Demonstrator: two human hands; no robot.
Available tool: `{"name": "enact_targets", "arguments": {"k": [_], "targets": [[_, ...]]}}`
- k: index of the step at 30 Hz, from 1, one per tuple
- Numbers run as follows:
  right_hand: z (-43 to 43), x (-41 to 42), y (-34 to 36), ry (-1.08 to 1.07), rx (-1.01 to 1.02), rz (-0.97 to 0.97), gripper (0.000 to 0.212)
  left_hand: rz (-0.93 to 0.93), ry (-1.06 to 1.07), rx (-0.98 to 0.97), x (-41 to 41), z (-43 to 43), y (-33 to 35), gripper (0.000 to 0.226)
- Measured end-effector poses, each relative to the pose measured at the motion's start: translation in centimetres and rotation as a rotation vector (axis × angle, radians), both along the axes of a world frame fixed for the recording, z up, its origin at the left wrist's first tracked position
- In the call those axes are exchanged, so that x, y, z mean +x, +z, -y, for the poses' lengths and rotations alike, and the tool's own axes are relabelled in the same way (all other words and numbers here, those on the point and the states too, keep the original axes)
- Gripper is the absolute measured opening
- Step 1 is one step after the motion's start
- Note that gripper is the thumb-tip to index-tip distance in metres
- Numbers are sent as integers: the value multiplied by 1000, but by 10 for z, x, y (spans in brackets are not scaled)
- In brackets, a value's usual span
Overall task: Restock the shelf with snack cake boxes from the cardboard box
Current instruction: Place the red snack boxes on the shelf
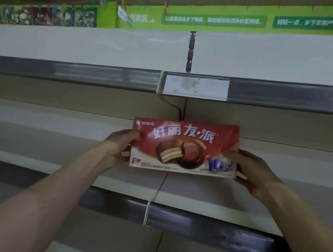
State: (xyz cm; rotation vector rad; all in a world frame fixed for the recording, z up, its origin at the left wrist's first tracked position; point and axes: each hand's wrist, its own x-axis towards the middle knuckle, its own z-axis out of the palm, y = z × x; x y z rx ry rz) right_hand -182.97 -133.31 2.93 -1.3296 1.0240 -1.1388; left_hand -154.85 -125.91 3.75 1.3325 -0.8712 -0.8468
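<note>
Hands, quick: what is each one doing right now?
Left hand: grips the left end of the snack cake box.
Right hand: grips the box's right end, held upright in front of the middle shelf.

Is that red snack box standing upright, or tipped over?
Upright, front facing out. The snack cake box shows its printed face, gripped at either end by the left hand and right hand.

Head view — forward, close to shelf (225,202)
</note>
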Motion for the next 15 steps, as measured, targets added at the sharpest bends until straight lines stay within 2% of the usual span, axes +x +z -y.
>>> {"name": "enact_targets", "arguments": {"k": [3, 6, 10, 12, 15], "targets": [[6, 16, 4, -67, -90, -101, 19, -79, 91, -29, -2, 20, -2, 16], [20, 37, -3, -160, -131, -118, 22, -115, 167, -100, -12, 42, -4, 18], [41, 48, -25, -333, -216, -98, 59, -46, 81, -157, -24, 57, -26, 38], [43, 49, -28, -329, -245, -130, 64, 6, 57, -178, -24, 64, -33, 40], [37, 49, -28, -289, -264, -191, 68, 106, -16, -211, -17, 73, -38, 58]]}}
